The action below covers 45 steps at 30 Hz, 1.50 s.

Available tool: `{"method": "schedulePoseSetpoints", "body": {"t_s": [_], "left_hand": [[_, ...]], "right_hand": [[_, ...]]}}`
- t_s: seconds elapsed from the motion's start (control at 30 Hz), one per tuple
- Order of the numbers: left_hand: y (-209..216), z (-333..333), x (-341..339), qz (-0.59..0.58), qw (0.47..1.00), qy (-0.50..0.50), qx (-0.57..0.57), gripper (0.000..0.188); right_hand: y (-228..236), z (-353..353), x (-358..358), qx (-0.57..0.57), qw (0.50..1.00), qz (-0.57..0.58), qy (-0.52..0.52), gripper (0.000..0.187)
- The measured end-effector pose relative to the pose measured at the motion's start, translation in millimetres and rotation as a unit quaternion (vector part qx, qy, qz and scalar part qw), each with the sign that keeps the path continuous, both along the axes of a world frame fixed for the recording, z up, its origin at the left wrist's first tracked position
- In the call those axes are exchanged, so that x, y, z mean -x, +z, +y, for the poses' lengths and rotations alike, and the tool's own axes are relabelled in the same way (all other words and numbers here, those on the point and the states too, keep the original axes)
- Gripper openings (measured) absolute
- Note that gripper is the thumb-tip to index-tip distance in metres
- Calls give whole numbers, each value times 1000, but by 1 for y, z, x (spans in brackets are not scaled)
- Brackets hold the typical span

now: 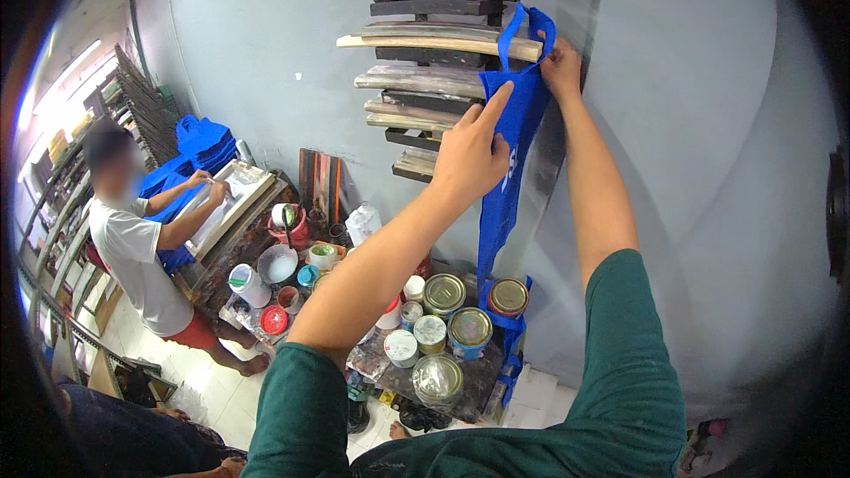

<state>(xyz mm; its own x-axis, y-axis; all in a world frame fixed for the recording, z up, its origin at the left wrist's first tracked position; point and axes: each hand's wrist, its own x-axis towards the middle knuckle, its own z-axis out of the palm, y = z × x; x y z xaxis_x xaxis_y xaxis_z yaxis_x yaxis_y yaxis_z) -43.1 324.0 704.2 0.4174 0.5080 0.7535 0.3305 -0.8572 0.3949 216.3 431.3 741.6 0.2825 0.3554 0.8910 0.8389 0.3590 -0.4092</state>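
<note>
A blue fabric tote bag [512, 137] hangs by its looped handles from the end of a pale wooden bar [443, 42] on the wall rack. My left hand [474, 149] is at the bag's left edge, index finger stretched upward against the fabric and the other fingers partly curled; nothing shows in its grasp. Up at the right, my right hand [560, 69] has its fingers bent around the bag's handle, beside the bar's end. The strap and bar partly hide those fingertips. The bag's lower part hangs narrow and folded down toward the paint tins.
Below stands a stained table [381, 363] crowded with lidded tins [469, 327], tubs and a white bucket [250, 285]. At the left a person [142, 230] works over a framed screen [235, 204], near stacked blue bags [205, 143]. A grey wall [691, 168] rises at the right.
</note>
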Motion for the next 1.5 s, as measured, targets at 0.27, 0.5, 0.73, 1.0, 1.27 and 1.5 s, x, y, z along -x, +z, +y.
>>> {"method": "schedulePoseSetpoints", "body": {"t_s": [0.27,0.5,0.73,1.0,1.27,1.5], "left_hand": [[5,-9,-27,55,949,108,-292,61],[57,34,-80,216,850,156,-454,29],[72,65,-94,101,912,126,-378,12],[71,53,-104,55,905,143,-396,13],[87,54,-115,172,886,232,-362,14],[96,64,-104,2,945,183,-271,15]], "right_hand": [[-10,37,-34,-35,975,74,206,45],[-9,24,-12,-45,955,146,254,13],[-13,26,-6,-69,924,246,285,12],[-25,47,-26,-76,892,278,348,10],[-21,23,-7,-9,905,278,322,19],[-17,31,-22,22,957,156,243,25]]}}
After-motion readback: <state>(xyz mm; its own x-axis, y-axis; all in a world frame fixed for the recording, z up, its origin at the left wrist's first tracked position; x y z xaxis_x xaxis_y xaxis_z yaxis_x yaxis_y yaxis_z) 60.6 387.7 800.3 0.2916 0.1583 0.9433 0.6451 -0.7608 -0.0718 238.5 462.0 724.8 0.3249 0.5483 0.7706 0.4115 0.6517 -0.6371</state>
